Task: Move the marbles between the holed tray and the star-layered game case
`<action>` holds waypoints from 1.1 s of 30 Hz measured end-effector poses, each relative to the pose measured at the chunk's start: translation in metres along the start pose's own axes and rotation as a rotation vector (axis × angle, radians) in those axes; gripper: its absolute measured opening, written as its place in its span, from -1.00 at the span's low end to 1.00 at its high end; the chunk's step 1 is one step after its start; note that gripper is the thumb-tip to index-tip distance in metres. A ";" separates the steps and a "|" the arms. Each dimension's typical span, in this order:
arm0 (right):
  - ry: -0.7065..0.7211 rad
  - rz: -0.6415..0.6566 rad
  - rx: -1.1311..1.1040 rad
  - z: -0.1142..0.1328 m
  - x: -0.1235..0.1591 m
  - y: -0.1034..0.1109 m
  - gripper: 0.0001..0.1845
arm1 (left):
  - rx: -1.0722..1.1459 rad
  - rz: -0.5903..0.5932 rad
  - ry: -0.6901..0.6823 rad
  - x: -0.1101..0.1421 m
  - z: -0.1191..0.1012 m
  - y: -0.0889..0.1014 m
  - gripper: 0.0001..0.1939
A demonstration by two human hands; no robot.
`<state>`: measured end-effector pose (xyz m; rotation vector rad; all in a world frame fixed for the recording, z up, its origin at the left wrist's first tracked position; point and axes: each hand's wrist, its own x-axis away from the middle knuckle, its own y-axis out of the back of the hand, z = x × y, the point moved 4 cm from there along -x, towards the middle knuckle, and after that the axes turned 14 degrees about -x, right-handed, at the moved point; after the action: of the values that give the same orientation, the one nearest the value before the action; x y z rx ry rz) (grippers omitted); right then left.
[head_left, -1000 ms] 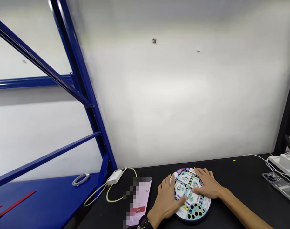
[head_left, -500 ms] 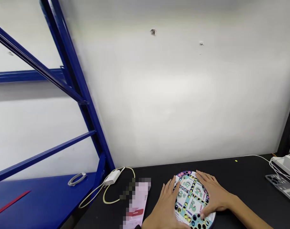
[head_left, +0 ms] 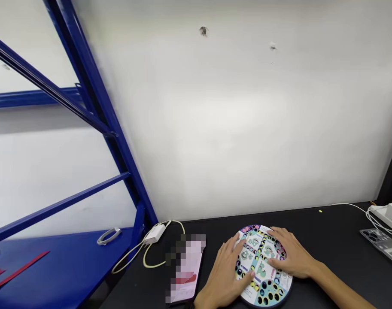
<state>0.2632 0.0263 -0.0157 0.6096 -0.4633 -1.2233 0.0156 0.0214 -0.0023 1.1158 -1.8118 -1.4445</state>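
Observation:
A round board game (head_left: 259, 274) lies flat on the black table, printed with cartoon figures and ringed with coloured round holes. My left hand (head_left: 226, 270) rests along its left side, fingers stretched toward the upper left rim and thumb across the lower left of the printed face. On the opposite side, my right hand (head_left: 292, 255) lies over the right rim, fingers extended and thumb pointing inward near the board's middle. Both palms face down, and parts of the left and right rim are hidden under them. Neither hand is wrapped round anything.
Left of the board lies a phone (head_left: 187, 274) with a pink screen, partly blurred. A white charger (head_left: 154, 234) with its cable sits behind it. At the right are a clear case (head_left: 381, 244) and white cables. A blue metal rack (head_left: 99, 94) stands left.
My left thumb has moved up from the lower rim onto the board's face. My right thumb has slid up from the lower part toward the middle. The view has shifted slightly.

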 end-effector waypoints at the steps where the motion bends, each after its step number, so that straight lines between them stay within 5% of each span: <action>1: -0.002 -0.011 -0.001 0.001 0.000 0.000 -0.10 | -0.004 -0.007 0.013 0.000 -0.001 0.001 -0.21; 20: 0.025 -0.051 -0.029 0.008 0.005 0.004 -0.25 | 0.147 -0.205 0.066 -0.003 0.001 0.012 -0.50; 26: -0.062 -0.079 -0.065 -0.002 0.004 0.002 -0.08 | 0.149 -0.249 0.063 -0.003 -0.002 0.019 -0.54; 33: -0.094 -0.297 -0.256 -0.016 -0.002 0.008 -0.19 | 0.207 -0.309 0.011 -0.002 -0.007 0.022 -0.57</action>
<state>0.2785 0.0331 -0.0220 0.4110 -0.2934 -1.5712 0.0165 0.0215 0.0206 1.5619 -1.8759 -1.4357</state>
